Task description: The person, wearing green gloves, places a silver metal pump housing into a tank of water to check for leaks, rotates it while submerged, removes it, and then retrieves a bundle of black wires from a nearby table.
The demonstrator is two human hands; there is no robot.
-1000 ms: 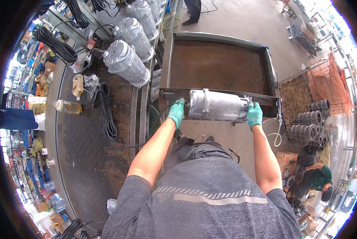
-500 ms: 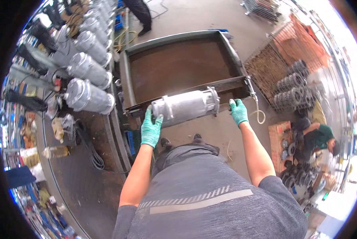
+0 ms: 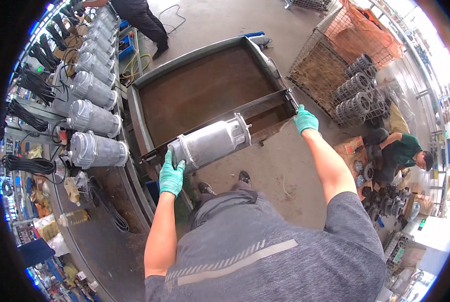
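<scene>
Well, the left hand (image 3: 170,175) has one end of the silver motor casing (image 3: 210,145) between parted thumb and fingers, while the right hand (image 3: 306,120) is at the metal fitting (image 3: 292,99) on the tank's corner (whether it has closed round that, I can't tell). The casing lies sideways along the near edge of the open tank (image 3: 185,58), brown inside. Farther out, a bottle (image 3: 74,218) holds yellowish liquid, and a wire cage (image 3: 303,54) carries orange sheeting (image 3: 368,35), dark ribbed parts (image 3: 353,106) stacked at its near side.

Green-gloved left hand (image 3: 171,177) on silver cylindrical housing (image 3: 210,144), right hand (image 3: 306,121) at metal fitting (image 3: 291,98), brown-floored tray (image 3: 200,93) beyond
</scene>
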